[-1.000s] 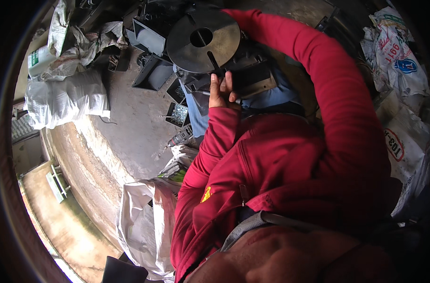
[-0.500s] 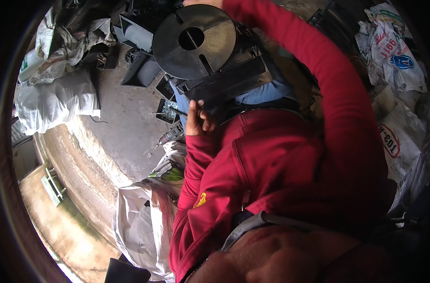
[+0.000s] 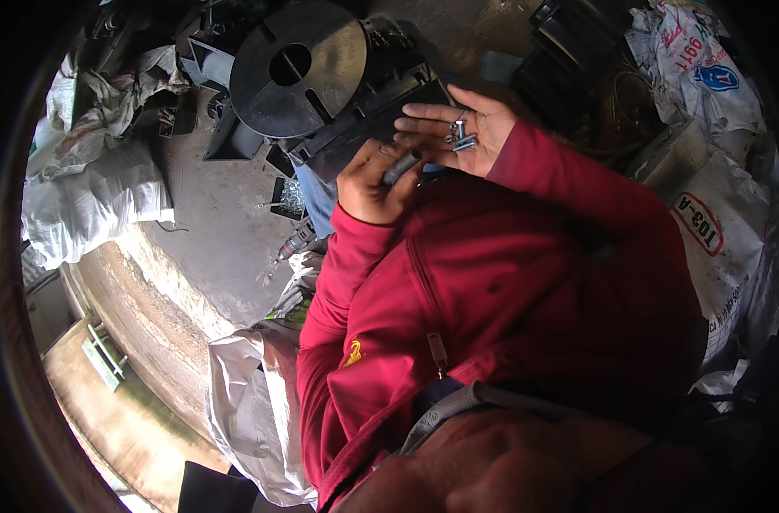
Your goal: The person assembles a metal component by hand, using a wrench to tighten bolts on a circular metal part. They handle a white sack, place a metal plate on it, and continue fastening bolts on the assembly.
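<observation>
My left hand [image 3: 370, 184] is closed round a dark grey cylindrical tool [image 3: 401, 168], its blunt end showing above the fingers. Beside it my right hand [image 3: 487, 128] lies palm up with the fingers stretched out. Several small silvery bolts [image 3: 464, 143], apparently with nuts among them, rest loose on that palm. Just beyond both hands sits a black metal box-like frame [image 3: 368, 115], over my lap. A round dark metal disc [image 3: 338, 64] with a centre hole and slots lies at its far side.
Left of my legs a small black bin [image 3: 288, 198] holds shiny hardware, with a power drill [image 3: 298, 241] on the floor nearby. Angled dark metal parts [image 3: 235, 128] lie beside the disc. White sacks [image 3: 705, 222] stand at right, another white bag [image 3: 252, 410] at lower left.
My right hand has come back from beyond the disc to beside my left hand, now palm up with bolts on it. My left hand has risen slightly. The whole view has shifted.
</observation>
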The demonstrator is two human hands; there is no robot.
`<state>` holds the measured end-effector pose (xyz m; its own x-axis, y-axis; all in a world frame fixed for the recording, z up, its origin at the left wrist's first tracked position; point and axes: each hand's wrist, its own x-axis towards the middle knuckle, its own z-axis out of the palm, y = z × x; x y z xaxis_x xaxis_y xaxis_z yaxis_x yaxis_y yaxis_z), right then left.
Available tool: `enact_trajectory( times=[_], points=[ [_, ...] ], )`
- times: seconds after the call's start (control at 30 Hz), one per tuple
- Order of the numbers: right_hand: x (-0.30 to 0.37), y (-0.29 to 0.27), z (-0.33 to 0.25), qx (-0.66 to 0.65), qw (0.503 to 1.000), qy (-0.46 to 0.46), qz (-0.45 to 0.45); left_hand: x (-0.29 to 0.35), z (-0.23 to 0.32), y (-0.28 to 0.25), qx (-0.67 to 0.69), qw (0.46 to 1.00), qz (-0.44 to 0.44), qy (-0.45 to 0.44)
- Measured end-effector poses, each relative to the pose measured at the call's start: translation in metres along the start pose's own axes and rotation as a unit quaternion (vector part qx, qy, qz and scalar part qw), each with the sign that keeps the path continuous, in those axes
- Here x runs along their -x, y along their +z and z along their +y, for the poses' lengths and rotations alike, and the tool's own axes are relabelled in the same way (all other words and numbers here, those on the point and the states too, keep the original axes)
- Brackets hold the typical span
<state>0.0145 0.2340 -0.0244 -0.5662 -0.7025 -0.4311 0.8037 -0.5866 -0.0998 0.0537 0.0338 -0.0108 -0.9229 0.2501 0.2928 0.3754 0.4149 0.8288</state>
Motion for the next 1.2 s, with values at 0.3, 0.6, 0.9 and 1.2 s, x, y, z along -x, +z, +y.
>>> enact_trajectory(
  times=[0.3, 0.6, 0.9, 1.2],
  points=[
    [-0.029, 0.007, 0.038, 0.058, 0.989, 0.042, 0.132, -0.001, -0.006, 0.014, -0.184, 0.983, -0.022, -0.012],
    [-0.041, -0.008, 0.049, 0.068, 0.991, 0.069, 0.087, 0.008, -0.012, 0.012, -0.151, 0.989, 0.000, 0.001],
    [-0.047, -0.002, 0.058, 0.095, 0.977, 0.059, 0.183, 0.013, -0.016, 0.012, -0.205, 0.974, -0.062, -0.077],
    [-0.037, 0.005, 0.060, -0.021, 0.988, -0.027, 0.149, 0.007, -0.013, 0.012, -0.152, 0.986, 0.003, -0.075]
  ],
)
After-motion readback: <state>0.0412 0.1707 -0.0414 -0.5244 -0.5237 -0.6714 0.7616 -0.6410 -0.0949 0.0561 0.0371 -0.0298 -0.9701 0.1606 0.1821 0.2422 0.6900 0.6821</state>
